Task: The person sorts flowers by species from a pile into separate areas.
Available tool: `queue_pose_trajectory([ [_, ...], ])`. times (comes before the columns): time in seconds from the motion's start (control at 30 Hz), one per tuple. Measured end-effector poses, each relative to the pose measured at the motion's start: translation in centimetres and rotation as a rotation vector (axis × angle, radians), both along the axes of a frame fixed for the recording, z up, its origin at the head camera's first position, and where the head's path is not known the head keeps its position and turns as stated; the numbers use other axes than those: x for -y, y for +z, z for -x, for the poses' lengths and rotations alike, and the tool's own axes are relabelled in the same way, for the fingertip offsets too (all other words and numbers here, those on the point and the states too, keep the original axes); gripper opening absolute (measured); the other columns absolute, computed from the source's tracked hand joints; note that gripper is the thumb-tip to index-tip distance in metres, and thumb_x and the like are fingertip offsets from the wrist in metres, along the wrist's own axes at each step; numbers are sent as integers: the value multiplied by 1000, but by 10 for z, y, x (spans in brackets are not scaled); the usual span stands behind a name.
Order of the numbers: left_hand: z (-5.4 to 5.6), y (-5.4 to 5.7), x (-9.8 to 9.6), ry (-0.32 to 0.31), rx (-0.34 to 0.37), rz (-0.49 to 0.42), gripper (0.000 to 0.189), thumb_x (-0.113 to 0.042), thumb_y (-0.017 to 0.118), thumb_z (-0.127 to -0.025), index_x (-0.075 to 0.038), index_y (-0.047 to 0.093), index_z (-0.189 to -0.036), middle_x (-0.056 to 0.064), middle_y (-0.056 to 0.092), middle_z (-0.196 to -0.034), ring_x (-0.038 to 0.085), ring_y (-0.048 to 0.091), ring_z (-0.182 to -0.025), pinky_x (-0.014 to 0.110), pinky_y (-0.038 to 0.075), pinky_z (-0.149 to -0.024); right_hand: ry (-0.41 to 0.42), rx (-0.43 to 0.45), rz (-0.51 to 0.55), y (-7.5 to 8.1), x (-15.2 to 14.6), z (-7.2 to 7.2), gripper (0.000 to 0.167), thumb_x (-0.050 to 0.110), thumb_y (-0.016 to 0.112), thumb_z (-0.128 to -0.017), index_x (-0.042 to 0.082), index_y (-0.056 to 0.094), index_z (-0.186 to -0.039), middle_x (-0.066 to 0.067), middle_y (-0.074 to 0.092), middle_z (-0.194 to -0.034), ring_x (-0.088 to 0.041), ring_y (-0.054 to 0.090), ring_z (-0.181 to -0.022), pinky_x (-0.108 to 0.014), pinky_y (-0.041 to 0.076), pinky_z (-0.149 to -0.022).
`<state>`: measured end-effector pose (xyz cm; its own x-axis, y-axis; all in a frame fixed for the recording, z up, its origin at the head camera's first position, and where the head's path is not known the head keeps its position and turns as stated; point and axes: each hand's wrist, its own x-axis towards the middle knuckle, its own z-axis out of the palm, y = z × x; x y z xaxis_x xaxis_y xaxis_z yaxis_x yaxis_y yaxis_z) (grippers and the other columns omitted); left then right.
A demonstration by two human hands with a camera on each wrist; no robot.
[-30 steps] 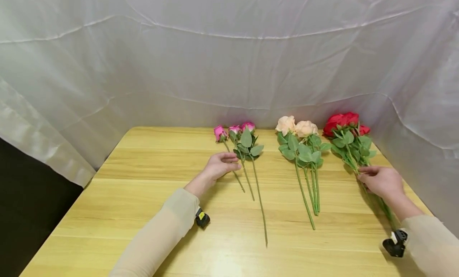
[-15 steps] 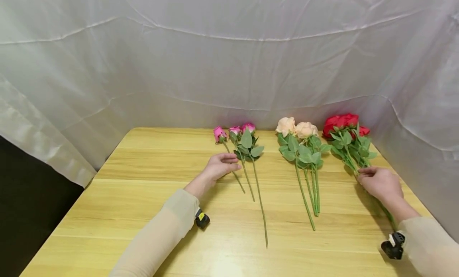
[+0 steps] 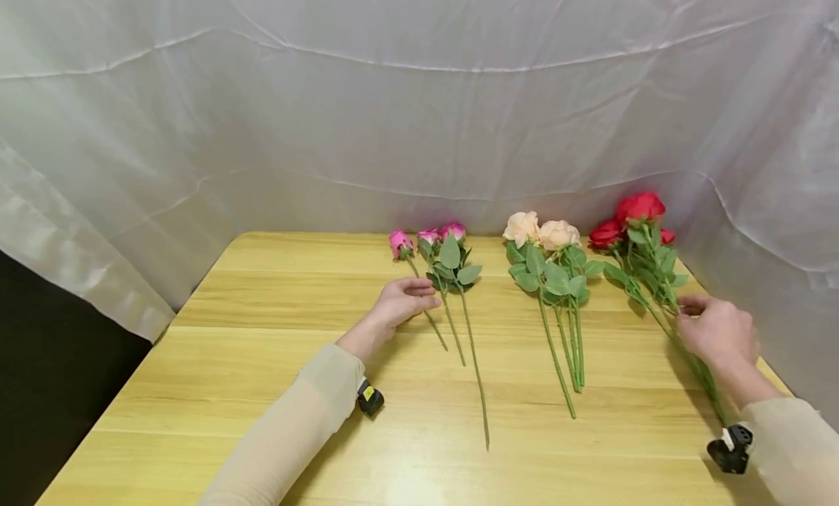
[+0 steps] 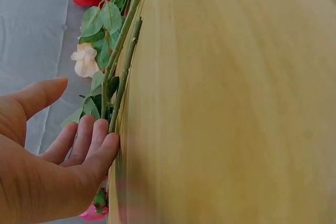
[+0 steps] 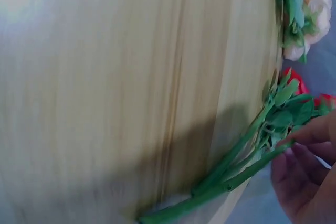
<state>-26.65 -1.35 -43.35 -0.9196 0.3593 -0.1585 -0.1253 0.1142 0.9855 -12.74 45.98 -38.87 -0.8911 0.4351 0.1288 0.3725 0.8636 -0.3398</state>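
Note:
My right hand pinches the stem of a red rose between thumb and fingers at the table's right side. That rose's head stands a little above the other red roses, whose stems lie beneath it. In the right wrist view the pinched green stem slants up from the others. My left hand is beside the stems of several pink roses, its fingers loosely extended. The left wrist view shows the fingertips close to two stems; whether they touch I cannot tell.
Peach roses with green leaves lie between the pink and red ones, stems toward me. All rest on a wooden table. A grey-white curtain hangs behind the back edge and along the sides.
The right hand has shifted slightly right and now pinches one red rose, whose head has risen above the others and moved right. The left hand and the pink and peach roses have stayed put.

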Motion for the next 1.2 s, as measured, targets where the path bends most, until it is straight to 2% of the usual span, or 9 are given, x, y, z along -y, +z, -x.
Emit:
queue_pose_trajectory([
  [0.17,0,1,-1,-5,-1,0,55,-11,77,-95,-1,56,-145,13,66,-138,30,60,-130,44,45,-116,37,113,-21,-4,-6,-2,43,22,55,-98,4,65,-135,-36,58,-133,-64,54,-102,-52,48,-55],
  [0.3,0,1,-1,-1,-9,6,55,-12,78,-94,-1,57,-144,12,67,-137,30,61,-128,42,46,-115,26,133,2,-5,-4,-2,43,21,54,-99,4,65,-136,-36,57,-135,-62,55,-102,-52,48,-56],
  [0.7,1,2,0,2,0,-3,56,-12,78,-93,-1,57,-144,12,66,-137,30,61,-128,41,48,-113,14,57,36,-8,-2,-3,42,32,59,-102,3,68,-131,-30,66,-126,-60,56,-105,-53,49,-61],
  [0.83,1,2,1,8,22,-23,56,-11,78,-94,-1,57,-144,13,65,-138,29,62,-127,40,50,-111,8,27,46,-9,0,-4,40,31,60,-102,2,69,-129,-28,68,-123,-59,56,-106,-52,48,-60],
  [1.2,0,2,1,12,25,-31,54,-11,76,-95,-1,57,-144,14,65,-138,29,62,-126,40,51,-109,31,-69,83,-14,1,-7,41,32,63,-101,1,70,-127,-26,71,-120,-56,54,-107,-48,49,-64],
])
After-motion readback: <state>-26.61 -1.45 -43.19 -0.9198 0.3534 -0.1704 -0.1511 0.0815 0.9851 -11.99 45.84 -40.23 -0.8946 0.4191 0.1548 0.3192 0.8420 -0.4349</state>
